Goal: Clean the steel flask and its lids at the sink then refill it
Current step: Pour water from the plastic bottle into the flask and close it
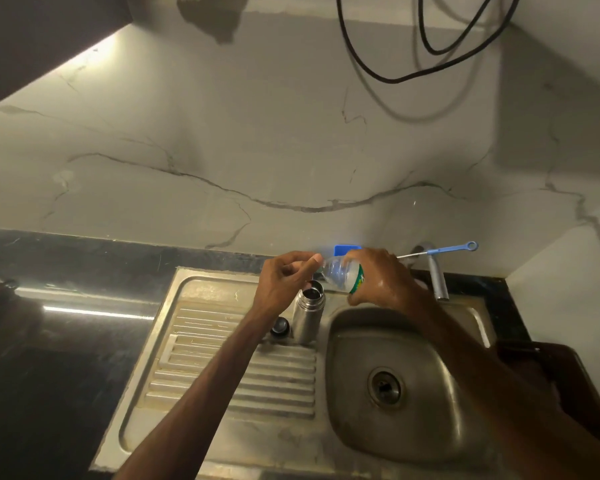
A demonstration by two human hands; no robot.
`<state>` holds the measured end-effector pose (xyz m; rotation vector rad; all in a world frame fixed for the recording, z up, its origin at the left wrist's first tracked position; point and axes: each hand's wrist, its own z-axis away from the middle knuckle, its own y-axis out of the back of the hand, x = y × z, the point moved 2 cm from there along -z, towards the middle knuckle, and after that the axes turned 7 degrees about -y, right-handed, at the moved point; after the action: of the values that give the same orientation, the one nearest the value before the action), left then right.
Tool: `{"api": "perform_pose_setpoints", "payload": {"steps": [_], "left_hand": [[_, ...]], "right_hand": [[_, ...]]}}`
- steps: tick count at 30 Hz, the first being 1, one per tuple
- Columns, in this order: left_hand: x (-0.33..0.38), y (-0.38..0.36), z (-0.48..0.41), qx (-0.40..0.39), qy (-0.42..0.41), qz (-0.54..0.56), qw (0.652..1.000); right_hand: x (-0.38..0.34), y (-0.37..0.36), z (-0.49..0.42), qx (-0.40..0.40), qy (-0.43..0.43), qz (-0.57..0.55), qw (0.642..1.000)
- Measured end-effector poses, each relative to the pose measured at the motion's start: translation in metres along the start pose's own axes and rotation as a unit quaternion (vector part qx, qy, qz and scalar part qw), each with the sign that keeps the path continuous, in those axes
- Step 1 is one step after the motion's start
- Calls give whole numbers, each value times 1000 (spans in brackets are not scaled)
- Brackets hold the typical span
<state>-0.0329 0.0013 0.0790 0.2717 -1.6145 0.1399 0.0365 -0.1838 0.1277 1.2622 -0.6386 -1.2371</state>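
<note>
Grip, right hand (378,278): I see the fingers wrapped around the plastic bottle (342,271) at its green label. They hold it tilted, with its mouth toward the left.
Grip, left hand (286,277): the fingers are curled in and the thumb tip is at the mouth end of the bottle. I cannot tell if it pinches a cap there.
Bottle: clear plastic, held just above the open mouth of the steel flask (307,315). I cannot read how much water is inside.
Flask: it stands upright on the ribbed drainboard (222,375), just beside the left rim of the sink basin (361,427), with no lid on it. Its inside looks dark, and I cannot tell what it contains.
Flask lid (280,327): dark and round, on the drainboard close to the flask's left side, partly hidden by the left wrist.
Basin: steel, with the drain (385,388) in its middle.
Tap (438,280): it comes from the wall behind the basin, with the spout pointing down.
Brush (440,251): thin, with a blue handle, resting over the tap against the wall.
Counter (49,375): dark and glossy, left of the drainboard.
</note>
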Motion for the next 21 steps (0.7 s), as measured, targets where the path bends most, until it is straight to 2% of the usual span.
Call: {"api": "perform_pose_setpoints", "payload": {"steps": [4, 7, 10, 12, 15, 17, 21], "left_hand": [[15, -12, 6, 28, -20, -25, 999], [19, -18, 7, 31, -22, -63, 997], [25, -18, 6, -9, -40, -67, 997], [32, -16, 4, -70, -61, -49, 994], [51, -15, 4, -165, -109, -36, 980], [63, -16, 5, -209, -144, -35, 967], [83, -25, 5, -258, -199, -42, 945]], "right_hand": [[13, -30, 26, 54, -28, -166, 984], [15, -41, 37, 88, -29, -187, 978], [18, -42, 39, 74, -29, -229, 970], [24, -38, 40, 21, -4, -283, 959], [35, -25, 44, -105, 49, -338, 934], [39, -14, 48, -196, 89, -368, 904], [36, 4, 52, -337, 233, -374, 832]]}}
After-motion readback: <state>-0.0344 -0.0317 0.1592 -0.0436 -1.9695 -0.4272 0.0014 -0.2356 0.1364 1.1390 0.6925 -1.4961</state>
